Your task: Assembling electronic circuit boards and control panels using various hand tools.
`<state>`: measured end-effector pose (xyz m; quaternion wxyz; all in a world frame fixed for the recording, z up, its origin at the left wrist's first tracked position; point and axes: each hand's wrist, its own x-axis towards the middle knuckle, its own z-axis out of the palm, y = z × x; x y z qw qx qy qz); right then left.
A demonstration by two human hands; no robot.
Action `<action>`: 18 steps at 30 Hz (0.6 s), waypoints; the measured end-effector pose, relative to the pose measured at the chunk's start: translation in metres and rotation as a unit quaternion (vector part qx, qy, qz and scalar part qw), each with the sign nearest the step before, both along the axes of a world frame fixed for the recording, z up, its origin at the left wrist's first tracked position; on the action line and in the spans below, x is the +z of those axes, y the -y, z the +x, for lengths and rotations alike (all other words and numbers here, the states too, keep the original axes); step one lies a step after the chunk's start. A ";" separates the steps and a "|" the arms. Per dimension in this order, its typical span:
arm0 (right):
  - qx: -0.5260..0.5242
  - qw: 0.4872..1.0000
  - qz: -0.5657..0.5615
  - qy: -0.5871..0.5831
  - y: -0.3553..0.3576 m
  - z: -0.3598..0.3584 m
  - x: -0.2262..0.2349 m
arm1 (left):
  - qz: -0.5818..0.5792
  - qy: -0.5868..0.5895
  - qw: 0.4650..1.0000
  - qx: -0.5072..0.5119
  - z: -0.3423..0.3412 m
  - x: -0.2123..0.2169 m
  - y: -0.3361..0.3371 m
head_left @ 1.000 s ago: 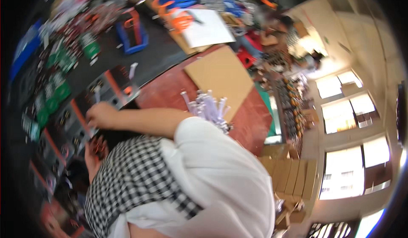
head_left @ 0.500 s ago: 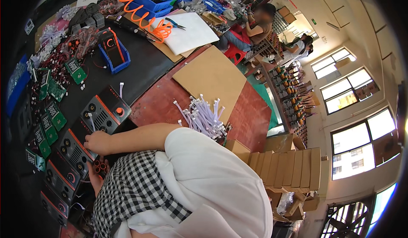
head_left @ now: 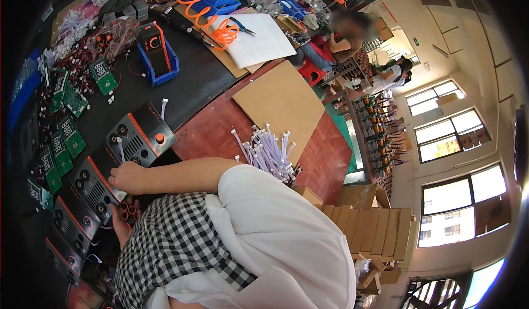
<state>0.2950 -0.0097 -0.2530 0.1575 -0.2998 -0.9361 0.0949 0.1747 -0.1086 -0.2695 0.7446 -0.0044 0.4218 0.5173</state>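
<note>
A row of black and grey control panels (head_left: pixel 87 181) with orange trim lies slantwise at the left. My right hand (head_left: pixel 128 178) reaches in from the right, its fingers pressed together at the edge of one panel; whatever they hold is hidden. Below it, my left hand (head_left: pixel 120 224) is partly covered by the checked cloth and cupped beside several orange-rimmed, dark-centred knobs (head_left: pixel 130 212), which appear to rest in its fingers. The upper panel (head_left: pixel 139 137) carries an orange knob (head_left: pixel 160 138). White cable ends (head_left: pixel 164 108) stick up from panels.
Green circuit boards (head_left: pixel 68 135) and tangled wires lie along the far left. A blue bin (head_left: pixel 160 65) holds another panel. White cables (head_left: pixel 268 153) are bundled near cardboard (head_left: pixel 280 102). Pliers (head_left: pixel 241 25) lie on white sheets beneath an orange coiled hose (head_left: pixel 225 35). People sit farther back.
The whole view has shifted slightly, with the far bench things now lower and more to the right. My hands keep nearly the same places at the panels.
</note>
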 end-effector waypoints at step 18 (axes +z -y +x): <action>0.093 0.995 -0.016 0.027 -0.005 -0.004 0.018 | -0.001 0.077 0.997 0.020 -0.003 -0.002 -0.007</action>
